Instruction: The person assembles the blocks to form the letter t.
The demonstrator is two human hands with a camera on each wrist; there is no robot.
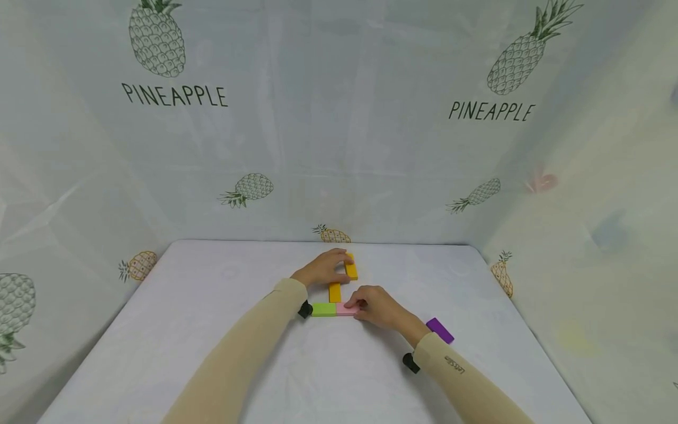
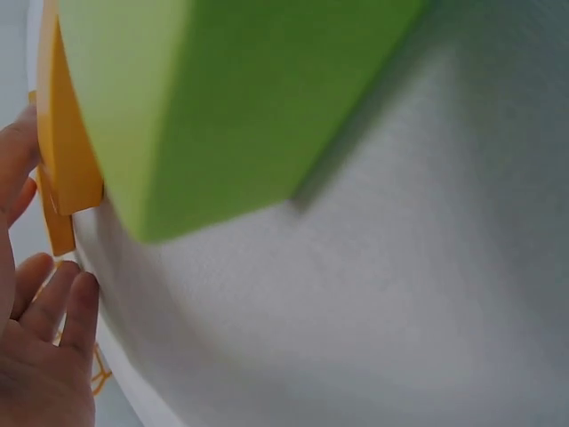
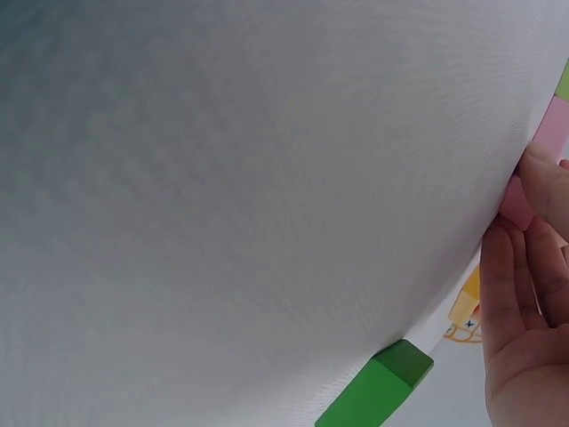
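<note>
My left hand [image 1: 325, 268] grips the far yellow-orange block [image 1: 352, 268], its thumb at the near end and fingers at the far end. Just nearer lies a second yellow-orange block [image 1: 335, 294]; it overlaps the first in the left wrist view. A light green block [image 1: 323, 310] and a pink block [image 1: 346, 310] lie end to end in a row across the table. The pink one is pinched at its right end by thumb and fingers of my right hand [image 1: 379, 307]. Close up, the light green block [image 2: 240, 98] fills the top of the left wrist view.
A purple block [image 1: 440, 330] lies tilted beside the right forearm. In the right wrist view a darker green block [image 3: 378, 391] shows at the bottom. The white table [image 1: 212, 330] ends at a pineapple-print curtain [image 1: 339, 147] behind and at both sides.
</note>
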